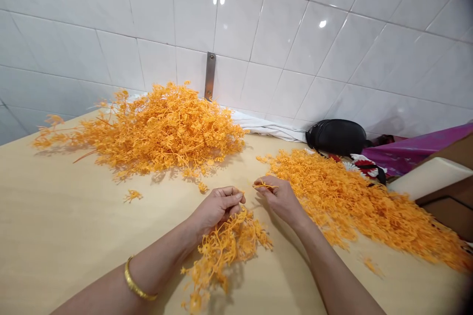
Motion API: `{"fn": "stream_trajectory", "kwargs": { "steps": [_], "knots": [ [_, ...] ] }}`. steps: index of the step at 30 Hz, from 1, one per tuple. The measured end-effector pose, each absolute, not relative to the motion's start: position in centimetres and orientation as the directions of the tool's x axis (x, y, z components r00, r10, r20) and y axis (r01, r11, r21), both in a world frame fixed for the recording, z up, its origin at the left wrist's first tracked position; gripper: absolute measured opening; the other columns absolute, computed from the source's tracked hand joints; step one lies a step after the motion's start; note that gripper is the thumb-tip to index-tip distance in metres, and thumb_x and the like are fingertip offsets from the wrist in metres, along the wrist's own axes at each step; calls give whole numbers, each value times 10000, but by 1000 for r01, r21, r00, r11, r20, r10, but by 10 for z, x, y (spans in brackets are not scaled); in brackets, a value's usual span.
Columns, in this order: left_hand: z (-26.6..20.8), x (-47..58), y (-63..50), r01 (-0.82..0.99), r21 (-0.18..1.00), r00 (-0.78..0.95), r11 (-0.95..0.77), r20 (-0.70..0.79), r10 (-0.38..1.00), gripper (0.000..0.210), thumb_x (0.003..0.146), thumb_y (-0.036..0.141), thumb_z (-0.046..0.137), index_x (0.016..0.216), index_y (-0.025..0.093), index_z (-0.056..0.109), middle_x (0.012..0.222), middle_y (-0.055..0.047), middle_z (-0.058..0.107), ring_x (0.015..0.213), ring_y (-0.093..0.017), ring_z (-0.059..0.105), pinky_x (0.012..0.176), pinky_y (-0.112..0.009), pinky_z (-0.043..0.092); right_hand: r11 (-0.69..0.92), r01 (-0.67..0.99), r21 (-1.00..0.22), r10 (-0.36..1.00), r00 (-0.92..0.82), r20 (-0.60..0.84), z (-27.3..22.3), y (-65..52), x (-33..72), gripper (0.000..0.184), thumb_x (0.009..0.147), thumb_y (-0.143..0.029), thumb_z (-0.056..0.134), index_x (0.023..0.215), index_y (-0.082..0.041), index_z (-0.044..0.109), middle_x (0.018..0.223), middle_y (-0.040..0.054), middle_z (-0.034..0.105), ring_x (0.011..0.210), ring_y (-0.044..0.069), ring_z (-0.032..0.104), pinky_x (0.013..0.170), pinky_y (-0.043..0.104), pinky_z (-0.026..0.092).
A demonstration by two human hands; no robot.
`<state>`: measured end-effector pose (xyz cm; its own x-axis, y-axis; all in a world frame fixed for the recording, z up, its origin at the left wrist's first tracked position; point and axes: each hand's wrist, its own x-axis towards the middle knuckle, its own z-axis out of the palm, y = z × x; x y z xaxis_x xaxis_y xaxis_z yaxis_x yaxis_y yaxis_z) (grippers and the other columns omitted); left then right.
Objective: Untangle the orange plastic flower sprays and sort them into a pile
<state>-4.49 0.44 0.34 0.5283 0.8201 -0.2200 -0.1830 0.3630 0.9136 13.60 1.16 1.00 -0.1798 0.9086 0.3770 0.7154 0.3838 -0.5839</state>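
From where I stand, the left hand point(223, 204) pinches the spray point(236, 243), which hangs just below it, long axis slanting back beside the wrist. The right hand point(277, 197), just apart and farther from the spray, grips a sprig point(266, 185), with a heap point(354, 202) to its right. I see no readable writing.

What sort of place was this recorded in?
Probably an indoor handwork area, home or workshop unclear: a tiled wall, a pale tabletop before it, and a large heap of orange sprigs on top.
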Motion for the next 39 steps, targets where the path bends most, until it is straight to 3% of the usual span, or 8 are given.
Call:
{"fn": "stream_trajectory", "kwargs": {
  "steps": [4, 10, 15, 21, 27, 30, 34, 39],
  "knots": [
    [5, -41, 3, -196, 912, 542, 360, -206, 815, 246, 614, 364, 617, 638, 136, 528, 358, 68, 372, 333, -25, 257, 384, -174, 145, 283, 902, -327, 891, -120, 438, 10, 13, 133, 210, 747, -116, 372, 674, -168, 561, 652, 39, 549, 625, 144, 488, 597, 236, 325],
    [5, -33, 5, -233, 910, 530, 342, -176, 829, 266, 569, 372, 649, 611, 132, 542, 382, 58, 388, 363, -34, 300, 400, -176, 169, 83, 986, -146, 868, 1, 496, 13, 14, 124, 218, 717, -54, 366, 699, -152, 560, 691, 67, 573, 640, 155, 493, 558, 239, 282],
    [11, -38, 5, -235, 913, 520, 333, -171, 837, 238, 582, 344, 639, 590, 127, 541, 381, 56, 391, 347, -23, 267, 384, -181, 141, 23, 996, -80, 868, 20, 497, 15, 17, 130, 227, 763, -82, 358, 733, -152, 571, 703, 70, 581, 616, 152, 488, 543, 244, 273],
    [6, -57, 15, -268, 922, 431, 280, -145, 890, 176, 655, 302, 580, 662, 131, 537, 385, 63, 390, 312, -10, 199, 360, -183, 68, -289, 953, -92, 830, 297, 472, 23, 16, 177, 255, 811, -202, 359, 766, -128, 600, 656, 97, 544, 615, 190, 486, 550, 281, 286],
    [-3, -54, 25, -362, 883, 384, 297, -149, 911, 158, 697, 281, 532, 757, 136, 508, 510, 38, 476, 350, -10, 288, 367, -153, 143, -312, 950, 20, 718, 222, 659, 21, 11, 168, 265, 762, -341, 479, 902, -160, 613, 1068, 172, 451, 909, 319, 405, 639, 375, 283],
    [-4, -52, 24, -340, 891, 345, 302, -181, 921, 165, 684, 276, 549, 768, 141, 507, 547, 31, 495, 377, -17, 339, 377, -146, 190, -133, 985, -107, 735, 171, 656, 25, 8, 155, 273, 811, -298, 393, 712, -152, 602, 857, 120, 530, 819, 252, 432, 637, 348, 290],
    [-6, -47, 20, -353, 902, 282, 249, -152, 947, 199, 661, 314, 581, 742, 153, 497, 535, 37, 493, 375, -23, 342, 378, -148, 209, 214, 759, -615, 920, 54, 388, 31, -3, 124, 374, 811, -421, 381, 566, -171, 513, 549, 26, 472, 547, 134, 414, 519, 263, 305],
    [-6, -46, 16, -432, 878, 300, 204, -73, 951, 226, 665, 347, 589, 744, 165, 480, 552, 40, 502, 394, -37, 391, 402, -155, 280, 240, 427, -872, 961, -232, 151, 29, -15, 91, 281, 729, -429, 512, 628, -167, 526, 521, -33, 426, 481, 83, 360, 437, 209, 270]
  ]
}}
